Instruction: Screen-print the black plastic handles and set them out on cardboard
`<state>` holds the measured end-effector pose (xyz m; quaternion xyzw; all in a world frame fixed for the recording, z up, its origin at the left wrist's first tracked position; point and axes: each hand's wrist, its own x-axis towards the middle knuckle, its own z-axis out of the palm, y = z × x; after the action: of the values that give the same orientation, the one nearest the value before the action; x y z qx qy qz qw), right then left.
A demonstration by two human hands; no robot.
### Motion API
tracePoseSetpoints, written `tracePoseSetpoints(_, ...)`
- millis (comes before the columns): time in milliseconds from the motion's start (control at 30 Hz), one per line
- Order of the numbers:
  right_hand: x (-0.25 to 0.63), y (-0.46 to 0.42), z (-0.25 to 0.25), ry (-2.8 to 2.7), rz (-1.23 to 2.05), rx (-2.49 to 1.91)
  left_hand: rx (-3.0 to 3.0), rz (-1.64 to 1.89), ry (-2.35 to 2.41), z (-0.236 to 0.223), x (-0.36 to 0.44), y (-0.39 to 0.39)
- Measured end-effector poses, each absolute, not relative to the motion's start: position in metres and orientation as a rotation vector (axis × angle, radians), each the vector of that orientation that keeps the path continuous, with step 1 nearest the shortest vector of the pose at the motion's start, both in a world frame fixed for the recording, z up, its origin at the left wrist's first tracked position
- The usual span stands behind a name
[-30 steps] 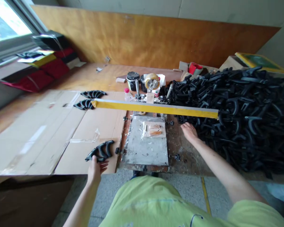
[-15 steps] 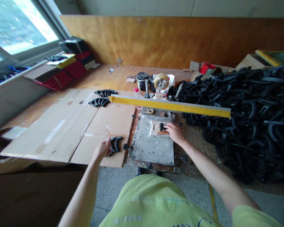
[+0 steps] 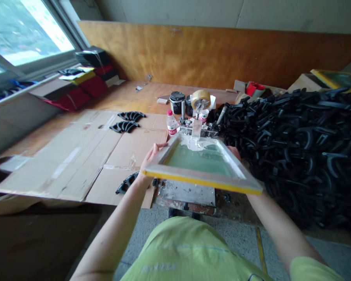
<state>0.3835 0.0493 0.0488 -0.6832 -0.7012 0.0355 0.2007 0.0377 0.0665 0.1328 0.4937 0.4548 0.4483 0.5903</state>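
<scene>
A wooden screen frame with green mesh and a yellow front edge is tilted over the metal plate. My left hand grips its left rail, fingers curled over the edge. My right hand is at the right rail and mostly hidden behind the frame; only a bit shows over the wood. A black curved part lies on the cardboard just under my left wrist. White ink sits at the far end of the mesh.
A big pile of black plastic parts fills the right side. Two more sets of curved parts lie far left on the cardboard. A small bottle, an ink jar and a tape roll stand behind the frame.
The frame has swung down from raised to tilted over the plate. My left hand left the black part and took the left rail. My right hand left the plate for the right rail.
</scene>
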Motion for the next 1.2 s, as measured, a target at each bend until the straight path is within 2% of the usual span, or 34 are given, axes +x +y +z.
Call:
tracePoseSetpoints(133, 0.373, 0.09, 0.072, -1.809, -0.079, -1.846, 1.079, 0.774, 1.178, 0.078, 0.02, 0.041)
tracePoseSetpoints(233, 0.333, 0.125, 0.08, -2.006, -0.131, -1.688, 1.014, 0.748, 1.234, 0.039, 0.022, 0.035)
tracePoseSetpoints(367, 0.299, 0.14, 0.074, -2.266, -0.068, -1.749, 0.971, 0.765, 1.264, 0.012, 0.027, 0.038)
tracePoseSetpoints(500, 0.299, 0.107, 0.062, -2.42, 0.044, -1.706, 0.931, 0.753, 1.239, 0.008, 0.025, 0.04)
tracePoseSetpoints(700, 0.317, 0.069, 0.071, -2.639, 0.313, -1.269, 0.941, 0.751, 1.251, 0.004, 0.024, 0.038)
tracePoseSetpoints(867, 0.308, 0.075, 0.062, -2.371, 0.256, -1.381, 0.963, 0.764, 1.279, 0.012, 0.026, 0.037)
tracePoseSetpoints(1033, 0.31, 0.052, 0.046, -2.406, 0.268, -1.196, 0.925, 0.766, 1.312, 0.028, 0.03, 0.034)
tracePoseSetpoints(1200, 0.31, 0.094, 0.074, -2.244, 0.258, -1.469, 0.925, 0.763, 1.291, 0.046, 0.028, 0.032)
